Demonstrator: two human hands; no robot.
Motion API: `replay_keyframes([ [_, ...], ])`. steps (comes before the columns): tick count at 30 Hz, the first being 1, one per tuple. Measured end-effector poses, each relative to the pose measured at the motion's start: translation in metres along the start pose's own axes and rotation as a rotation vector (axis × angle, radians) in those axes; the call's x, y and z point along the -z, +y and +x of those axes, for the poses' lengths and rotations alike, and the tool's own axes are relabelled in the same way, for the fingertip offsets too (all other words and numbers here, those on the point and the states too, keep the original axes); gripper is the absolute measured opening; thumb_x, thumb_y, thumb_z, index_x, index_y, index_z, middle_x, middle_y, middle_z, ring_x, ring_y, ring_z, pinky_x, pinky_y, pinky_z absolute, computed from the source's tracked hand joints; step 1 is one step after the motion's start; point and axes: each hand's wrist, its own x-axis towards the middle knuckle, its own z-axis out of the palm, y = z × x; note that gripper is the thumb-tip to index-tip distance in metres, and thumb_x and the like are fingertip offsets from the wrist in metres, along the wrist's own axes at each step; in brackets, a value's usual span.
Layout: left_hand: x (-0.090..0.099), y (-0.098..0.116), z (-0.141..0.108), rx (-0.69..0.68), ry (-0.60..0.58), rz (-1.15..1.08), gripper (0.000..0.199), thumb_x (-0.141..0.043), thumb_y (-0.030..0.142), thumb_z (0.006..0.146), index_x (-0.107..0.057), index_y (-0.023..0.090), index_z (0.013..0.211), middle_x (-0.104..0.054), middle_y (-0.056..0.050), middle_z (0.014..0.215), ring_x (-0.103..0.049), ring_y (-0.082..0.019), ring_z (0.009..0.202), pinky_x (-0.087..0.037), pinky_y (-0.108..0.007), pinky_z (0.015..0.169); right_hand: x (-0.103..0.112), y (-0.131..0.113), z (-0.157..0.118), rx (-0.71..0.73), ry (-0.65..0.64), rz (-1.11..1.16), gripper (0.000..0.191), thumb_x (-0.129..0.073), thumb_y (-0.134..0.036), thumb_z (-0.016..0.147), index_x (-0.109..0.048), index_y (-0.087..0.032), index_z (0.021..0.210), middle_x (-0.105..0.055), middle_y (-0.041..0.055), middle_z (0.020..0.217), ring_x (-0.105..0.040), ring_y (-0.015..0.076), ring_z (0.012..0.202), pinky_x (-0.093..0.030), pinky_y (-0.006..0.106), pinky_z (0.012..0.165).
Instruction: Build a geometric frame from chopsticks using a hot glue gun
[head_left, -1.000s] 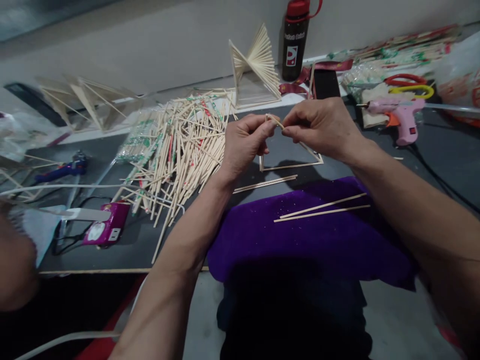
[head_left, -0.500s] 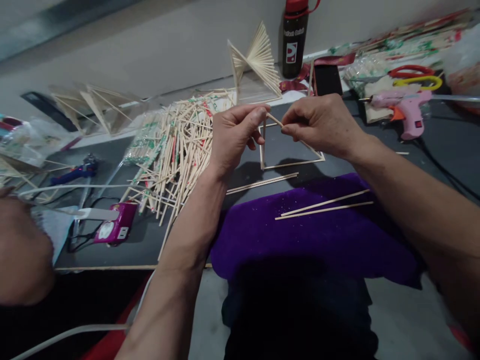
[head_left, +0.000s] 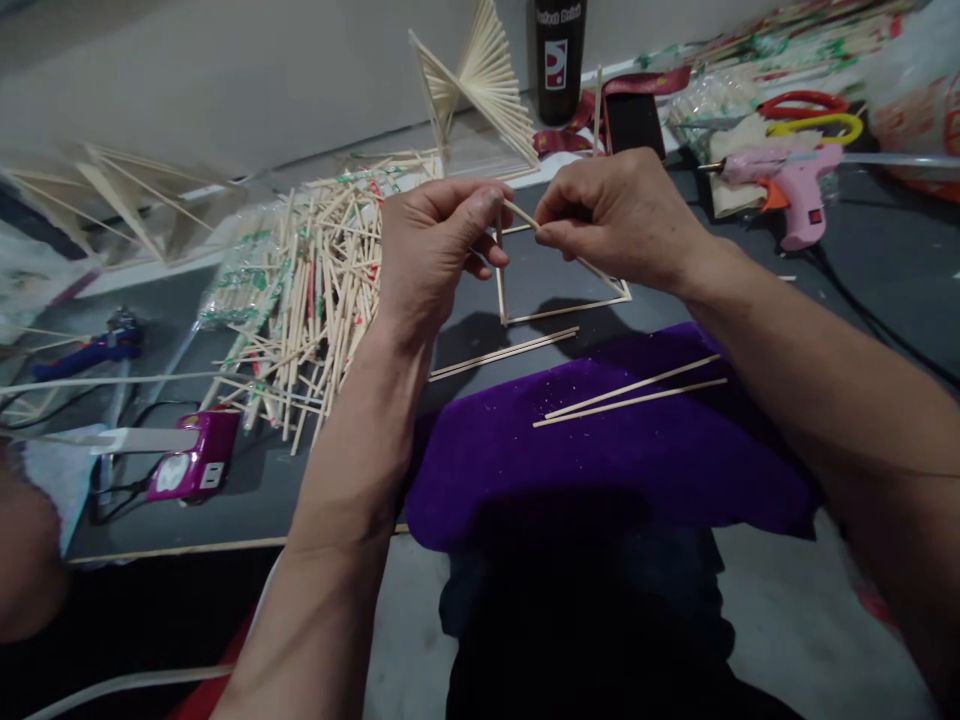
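In the upper middle of the frame, a thin stick [head_left: 523,213] is held between the two hands. Its far end is pinched by the thumb and fingers of the left hand [head_left: 457,235], with the other fingers curled loosely. Its near end is pinched by the thumb and first finger of the right hand [head_left: 596,215], and that hand is mostly closed. Just under the hands, a stick frame [head_left: 562,312] is seen on the dark counter [head_left: 255,505]; whether the thin stick is joined to it cannot be told.

Nearer the bottom, two loose sticks [head_left: 502,353] are laid side by side, and two more sticks [head_left: 630,402] are spread on a purple cloth [head_left: 480,460]. Left of the hands, a big messy pile of sticks [head_left: 330,290] is seen. At the top, a fan-like stick shape [head_left: 491,85] is stood near a dark bottle [head_left: 559,70].

At the upper right, a pink glue gun [head_left: 806,185] is set close to scissors [head_left: 817,127] with red and yellow handles. At the lower left, a bright pink box [head_left: 195,460] is seen, and part of another person [head_left: 26,550] is shown at the edge.
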Motion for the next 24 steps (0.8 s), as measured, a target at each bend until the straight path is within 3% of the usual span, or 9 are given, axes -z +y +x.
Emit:
replay_keyframes([
  [6, 0.002, 0.003, -0.003, 0.007, -0.005, 0.022, 0.032, -0.095, 0.054, 0.093, -0.084, 0.024, 0.092, -0.086, -0.003, 0.090, -0.071, -0.014, 0.059, -0.052, -0.028, 0.051, 0.002, -0.004, -0.001, -0.039, -0.025, -0.022, 0.009, -0.076, -0.021, 0.098, -0.083, -0.026, 0.094, -0.081, 0.0049, 0.087, -0.077, 0.0250, 0.088, -0.054, 0.037, 0.078],
  [11, 0.002, 0.001, -0.002, -0.030, -0.037, -0.015, 0.043, -0.096, 0.069, 0.085, -0.083, 0.028, 0.090, -0.085, -0.003, 0.089, -0.067, -0.016, 0.058, -0.049, -0.035, 0.049, 0.003, -0.004, -0.002, -0.016, -0.019, -0.026, 0.010, -0.076, -0.031, 0.100, -0.084, -0.027, 0.097, -0.080, 0.0054, 0.084, -0.077, 0.0281, 0.092, -0.055, 0.039, 0.078],
  [16, -0.001, 0.009, -0.003, 0.037, 0.005, 0.068, 0.021, -0.089, 0.045, 0.095, -0.082, 0.027, 0.087, -0.083, -0.004, 0.088, -0.073, -0.016, 0.061, -0.052, -0.031, 0.051, 0.003, -0.001, -0.003, 0.006, -0.021, -0.001, 0.012, -0.076, -0.033, 0.100, -0.084, -0.027, 0.095, -0.079, 0.0056, 0.082, -0.075, 0.0275, 0.086, -0.055, 0.040, 0.078],
  [20, -0.005, 0.016, -0.005, 0.103, 0.071, 0.166, 0.016, -0.084, 0.030, 0.101, -0.080, 0.021, 0.089, -0.081, -0.004, 0.086, -0.077, -0.014, 0.064, -0.053, -0.022, 0.054, 0.002, 0.000, -0.002, -0.002, -0.022, 0.025, 0.011, -0.076, -0.029, 0.099, -0.083, -0.026, 0.091, -0.077, 0.0052, 0.079, -0.075, 0.0269, 0.084, -0.054, 0.039, 0.077],
  [24, -0.005, 0.019, -0.006, 0.120, 0.066, 0.201, 0.014, -0.080, 0.026, 0.105, -0.081, 0.018, 0.093, -0.082, -0.003, 0.088, -0.078, -0.012, 0.065, -0.053, -0.018, 0.056, 0.002, 0.004, -0.002, 0.005, -0.023, 0.054, 0.010, -0.078, -0.030, 0.098, -0.082, -0.025, 0.091, -0.076, 0.0051, 0.077, -0.074, 0.0260, 0.084, -0.053, 0.038, 0.075],
])
